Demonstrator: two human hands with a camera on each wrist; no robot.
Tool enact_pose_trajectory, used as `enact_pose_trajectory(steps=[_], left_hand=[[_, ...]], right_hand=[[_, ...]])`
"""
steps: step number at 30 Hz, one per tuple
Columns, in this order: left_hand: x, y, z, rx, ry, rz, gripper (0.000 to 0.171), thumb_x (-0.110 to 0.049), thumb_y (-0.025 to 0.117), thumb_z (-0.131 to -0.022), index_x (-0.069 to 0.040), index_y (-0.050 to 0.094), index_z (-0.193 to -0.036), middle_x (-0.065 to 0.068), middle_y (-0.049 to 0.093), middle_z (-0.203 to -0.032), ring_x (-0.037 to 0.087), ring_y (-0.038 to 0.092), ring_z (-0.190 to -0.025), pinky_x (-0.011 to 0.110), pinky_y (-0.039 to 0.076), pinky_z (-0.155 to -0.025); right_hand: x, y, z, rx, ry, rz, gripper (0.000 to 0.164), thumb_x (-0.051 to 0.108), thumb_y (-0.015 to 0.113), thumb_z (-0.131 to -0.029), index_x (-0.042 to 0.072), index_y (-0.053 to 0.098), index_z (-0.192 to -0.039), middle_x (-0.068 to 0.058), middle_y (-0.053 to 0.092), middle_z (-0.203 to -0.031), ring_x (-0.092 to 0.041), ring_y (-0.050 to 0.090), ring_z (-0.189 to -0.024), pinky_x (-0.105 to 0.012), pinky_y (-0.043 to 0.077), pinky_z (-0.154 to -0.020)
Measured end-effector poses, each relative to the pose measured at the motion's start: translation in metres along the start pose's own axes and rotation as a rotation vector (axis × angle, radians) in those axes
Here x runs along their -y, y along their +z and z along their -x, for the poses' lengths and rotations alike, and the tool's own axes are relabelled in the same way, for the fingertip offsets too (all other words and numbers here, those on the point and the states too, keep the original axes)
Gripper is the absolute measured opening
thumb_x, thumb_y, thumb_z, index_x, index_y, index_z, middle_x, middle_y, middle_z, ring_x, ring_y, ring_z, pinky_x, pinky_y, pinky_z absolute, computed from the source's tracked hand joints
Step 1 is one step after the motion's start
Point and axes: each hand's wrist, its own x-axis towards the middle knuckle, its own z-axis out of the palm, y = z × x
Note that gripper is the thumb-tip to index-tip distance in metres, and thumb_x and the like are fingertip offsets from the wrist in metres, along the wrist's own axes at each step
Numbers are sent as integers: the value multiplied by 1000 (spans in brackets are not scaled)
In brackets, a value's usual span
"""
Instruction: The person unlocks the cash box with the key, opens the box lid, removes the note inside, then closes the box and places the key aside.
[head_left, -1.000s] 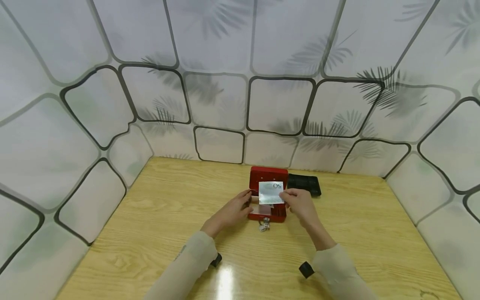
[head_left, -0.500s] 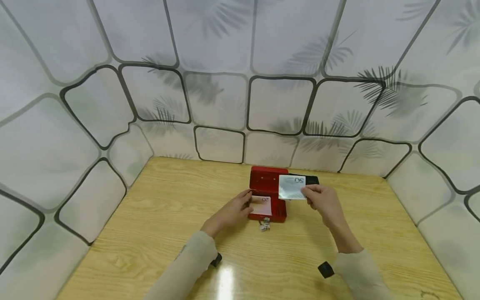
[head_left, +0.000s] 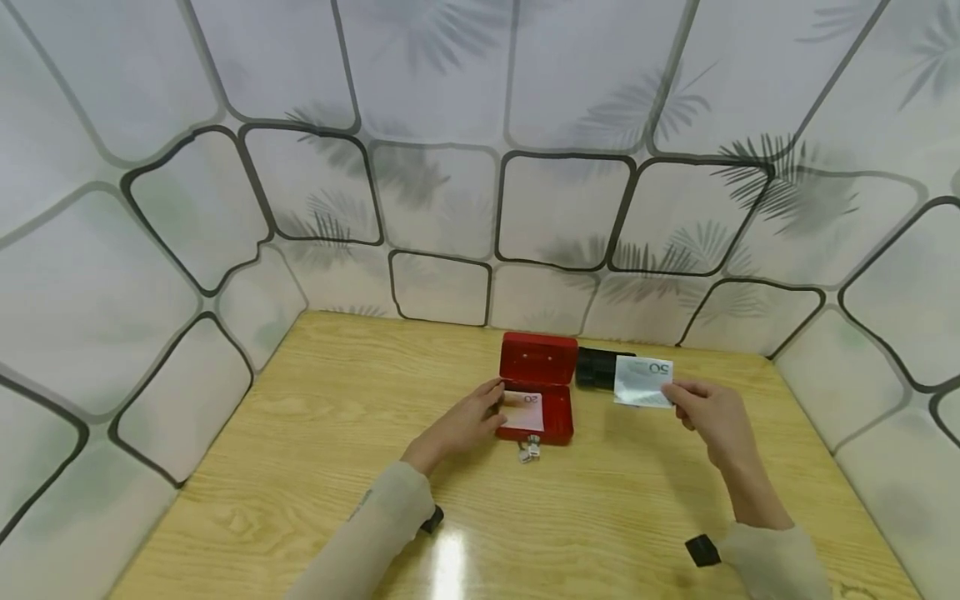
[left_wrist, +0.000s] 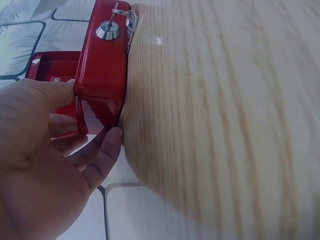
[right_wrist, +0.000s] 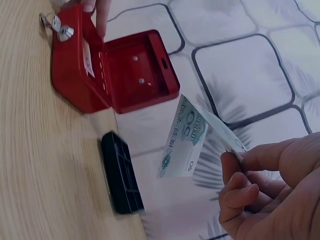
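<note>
Leftmost over the desk (head_left: 337, 400), we see the left sleeve (head_left: 382, 517), with a black block (head_left: 432, 520) just beside. Our left hand (head_left: 461, 421) grasps the red box (head_left: 557, 414) by its left side, between thumb and fingers. We find that box near the middle of the desk's back edge, its raised lid (head_left: 537, 360) showing 2 studs (right_wrist: 135, 58). A 20 note (head_left: 523, 412) lies in the box's left part; keys (head_left: 524, 456) hang at its front. Just right of the box, near the back edge too, sits a black tray (head_left: 596, 368). Farther right, we have the 50 note (head_left: 642, 383) in the air, partly hiding the tray in the head view and bent in the right wrist view. Our right hand (head_left: 708, 414) pinches that note's right edge between thumb and finger, its other fingers curled.
</note>
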Motion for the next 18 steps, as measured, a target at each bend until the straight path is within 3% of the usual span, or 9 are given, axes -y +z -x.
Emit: enact_pose_trajectory(steps=[7, 18], left_hand=[[-2, -1, 0, 1, -15, 4, 61, -20, 56, -109, 5, 31, -159, 16, 24, -168, 34, 29, -152, 47, 30, -121], [-2, -1, 2, 6, -22, 8, 60, -21, 55, -109, 5, 32, -159, 17, 24, -168, 34, 28, -153, 47, 29, -121]], right_hand=[[-13, -12, 3, -3, 12, 37, 43, 25, 66, -104, -15, 66, -120, 1, 60, -73, -9, 51, -64, -24, 47, -56], [-34, 8, -3, 45, 49, 51, 37, 21, 67, -102, -14, 69, -114, -1, 60, -72, -11, 50, -63, -27, 47, -56]])
